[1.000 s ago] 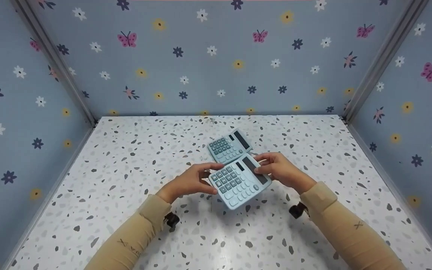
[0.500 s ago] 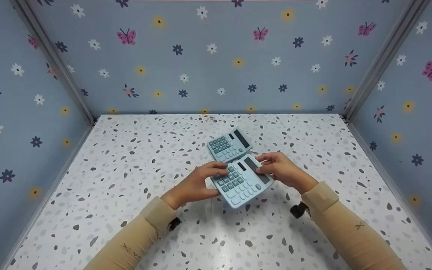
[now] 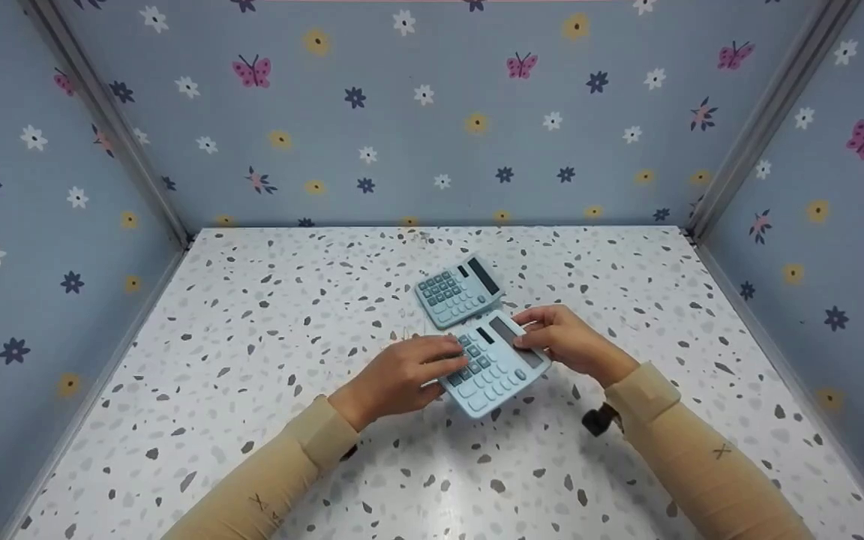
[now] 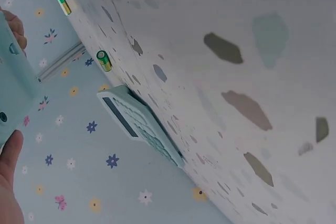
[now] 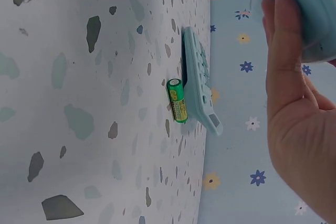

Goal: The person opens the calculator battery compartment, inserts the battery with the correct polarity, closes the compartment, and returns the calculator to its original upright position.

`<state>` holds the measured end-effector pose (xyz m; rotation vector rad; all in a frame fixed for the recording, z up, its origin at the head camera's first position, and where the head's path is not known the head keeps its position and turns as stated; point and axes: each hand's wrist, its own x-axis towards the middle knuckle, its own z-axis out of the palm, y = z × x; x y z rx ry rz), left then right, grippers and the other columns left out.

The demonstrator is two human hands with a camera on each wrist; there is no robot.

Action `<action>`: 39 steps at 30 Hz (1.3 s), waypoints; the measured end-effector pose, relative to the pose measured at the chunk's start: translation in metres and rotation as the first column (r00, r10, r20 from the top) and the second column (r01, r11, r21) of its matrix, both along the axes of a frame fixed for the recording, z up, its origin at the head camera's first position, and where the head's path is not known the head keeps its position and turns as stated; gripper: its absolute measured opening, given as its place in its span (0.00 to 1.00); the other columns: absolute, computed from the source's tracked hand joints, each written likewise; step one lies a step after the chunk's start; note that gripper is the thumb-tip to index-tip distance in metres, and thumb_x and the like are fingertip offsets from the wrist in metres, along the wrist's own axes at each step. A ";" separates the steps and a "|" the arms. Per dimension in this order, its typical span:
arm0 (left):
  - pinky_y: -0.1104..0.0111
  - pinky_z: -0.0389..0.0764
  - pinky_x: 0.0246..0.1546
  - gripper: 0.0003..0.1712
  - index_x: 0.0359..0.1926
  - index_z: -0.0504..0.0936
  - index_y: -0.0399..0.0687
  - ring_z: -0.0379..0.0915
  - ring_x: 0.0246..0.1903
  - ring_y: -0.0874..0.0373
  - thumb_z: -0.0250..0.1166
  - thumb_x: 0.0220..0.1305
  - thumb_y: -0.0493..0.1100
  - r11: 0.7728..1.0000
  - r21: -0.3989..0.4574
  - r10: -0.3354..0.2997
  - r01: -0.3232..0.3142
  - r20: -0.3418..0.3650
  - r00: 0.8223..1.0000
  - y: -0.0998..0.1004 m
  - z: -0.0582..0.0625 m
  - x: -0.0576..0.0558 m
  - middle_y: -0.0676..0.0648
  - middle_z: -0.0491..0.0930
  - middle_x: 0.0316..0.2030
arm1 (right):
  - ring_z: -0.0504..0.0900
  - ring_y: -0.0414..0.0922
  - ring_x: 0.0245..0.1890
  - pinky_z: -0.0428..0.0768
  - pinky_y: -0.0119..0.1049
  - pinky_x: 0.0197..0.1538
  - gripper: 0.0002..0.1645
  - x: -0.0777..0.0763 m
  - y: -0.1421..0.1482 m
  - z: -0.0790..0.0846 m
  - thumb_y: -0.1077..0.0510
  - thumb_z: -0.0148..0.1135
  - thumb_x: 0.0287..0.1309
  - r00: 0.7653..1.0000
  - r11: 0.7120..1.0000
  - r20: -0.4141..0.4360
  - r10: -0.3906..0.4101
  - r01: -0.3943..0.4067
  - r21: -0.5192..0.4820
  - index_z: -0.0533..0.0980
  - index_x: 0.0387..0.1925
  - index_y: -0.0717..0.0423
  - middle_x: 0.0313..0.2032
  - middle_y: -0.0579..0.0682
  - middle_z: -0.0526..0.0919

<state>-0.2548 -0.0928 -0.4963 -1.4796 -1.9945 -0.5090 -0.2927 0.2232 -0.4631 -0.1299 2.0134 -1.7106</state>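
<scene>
A light blue calculator (image 3: 488,375) is held tilted above the table, keys and display facing up. My left hand (image 3: 402,375) holds its left side, fingers over the keys and thumb at the lower edge. At the display end my right hand (image 3: 571,341) grips the calculator, thumb on top. The underside of this calculator (image 4: 16,87) shows in the left wrist view. Just behind it a second light blue calculator (image 3: 456,292) lies on the table, its display toward the right.
The left wrist view shows a green battery (image 4: 104,61) near the lying calculator and another green battery (image 4: 63,4) farther off. The held calculator appears to hide them in the head view. Flower-patterned panels (image 3: 432,142) enclose the speckled white table (image 3: 289,300).
My left hand has moved right, its fingers sliding from the calculator's left edge onto the keys. The held calculator has shifted slightly right. My right hand keeps its grip.
</scene>
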 end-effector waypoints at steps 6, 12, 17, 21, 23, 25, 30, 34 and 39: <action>0.65 0.88 0.59 0.20 0.55 0.91 0.47 0.90 0.52 0.52 0.79 0.61 0.37 0.999 -0.010 -0.039 0.038 -0.217 0.975 0.004 0.000 -0.005 0.45 0.92 0.50 | 0.89 0.39 0.40 0.90 0.32 0.43 0.24 0.000 0.000 0.002 0.69 0.66 0.66 1.000 1.000 0.001 0.008 -0.008 0.000 0.77 0.63 0.70 0.42 0.46 0.91; 0.65 0.89 0.58 0.16 0.52 0.92 0.47 0.91 0.51 0.52 0.78 0.62 0.37 0.998 0.003 -0.057 0.060 -0.253 0.966 0.004 0.001 -0.008 0.46 0.93 0.49 | 0.89 0.39 0.39 0.90 0.32 0.43 0.25 0.001 0.000 0.003 0.70 0.65 0.66 1.000 1.000 0.006 0.012 -0.012 -0.012 0.76 0.63 0.71 0.41 0.46 0.92; 0.65 0.87 0.60 0.17 0.54 0.91 0.47 0.90 0.53 0.52 0.76 0.65 0.35 0.999 0.015 -0.032 0.035 -0.202 0.979 0.003 0.002 -0.005 0.45 0.92 0.50 | 0.89 0.39 0.38 0.90 0.31 0.41 0.25 0.002 0.000 0.002 0.70 0.63 0.65 1.000 0.999 0.002 0.004 -0.004 -0.052 0.75 0.63 0.74 0.43 0.48 0.91; 0.66 0.87 0.60 0.18 0.57 0.91 0.45 0.90 0.53 0.52 0.75 0.66 0.34 0.999 0.043 -0.022 0.029 -0.153 0.988 0.002 0.002 -0.004 0.45 0.92 0.51 | 0.90 0.41 0.41 0.91 0.32 0.43 0.30 0.001 -0.001 0.002 0.68 0.63 0.67 1.000 0.999 0.008 -0.010 0.010 -0.053 0.74 0.68 0.73 0.48 0.52 0.90; 0.65 0.88 0.59 0.19 0.57 0.90 0.44 0.90 0.53 0.52 0.75 0.66 0.33 0.998 0.057 -0.022 0.029 -0.127 0.992 0.002 0.002 -0.003 0.44 0.92 0.51 | 0.90 0.42 0.42 0.91 0.33 0.44 0.32 0.001 -0.002 0.002 0.66 0.63 0.68 1.000 0.999 0.007 -0.008 0.009 -0.044 0.72 0.72 0.71 0.51 0.53 0.89; 0.65 0.88 0.59 0.19 0.58 0.90 0.43 0.90 0.53 0.52 0.75 0.66 0.32 0.997 0.068 -0.022 0.028 -0.085 0.996 0.002 0.002 -0.001 0.44 0.91 0.52 | 0.90 0.43 0.44 0.90 0.34 0.45 0.32 0.002 -0.002 0.002 0.65 0.63 0.69 1.000 0.999 0.003 -0.009 0.009 -0.037 0.73 0.72 0.69 0.53 0.55 0.88; 0.65 0.88 0.59 0.20 0.57 0.90 0.41 0.90 0.53 0.51 0.76 0.65 0.30 0.994 0.106 -0.011 0.010 0.012 1.000 0.002 0.002 0.001 0.44 0.91 0.52 | 0.89 0.43 0.42 0.90 0.35 0.44 0.16 0.002 -0.001 0.003 0.62 0.65 0.71 1.000 0.999 -0.012 -0.016 0.016 -0.045 0.84 0.57 0.61 0.51 0.52 0.87; 0.64 0.89 0.57 0.21 0.57 0.90 0.40 0.90 0.52 0.50 0.77 0.62 0.30 0.988 0.156 -0.002 -0.008 0.064 0.998 0.001 0.002 0.001 0.43 0.91 0.51 | 0.88 0.40 0.42 0.90 0.35 0.42 0.09 0.002 0.001 0.003 0.59 0.60 0.77 0.999 0.993 -0.033 0.019 -0.022 -0.119 0.87 0.46 0.51 0.48 0.48 0.87; 0.63 0.91 0.52 0.21 0.56 0.88 0.37 0.91 0.49 0.48 0.77 0.62 0.28 0.965 0.260 -0.028 -0.024 0.195 0.980 0.001 0.000 -0.001 0.40 0.92 0.49 | 0.90 0.41 0.37 0.91 0.36 0.40 0.20 0.002 0.004 0.002 0.53 0.48 0.85 0.990 0.953 -0.066 0.125 -0.139 -0.268 0.87 0.48 0.51 0.45 0.48 0.88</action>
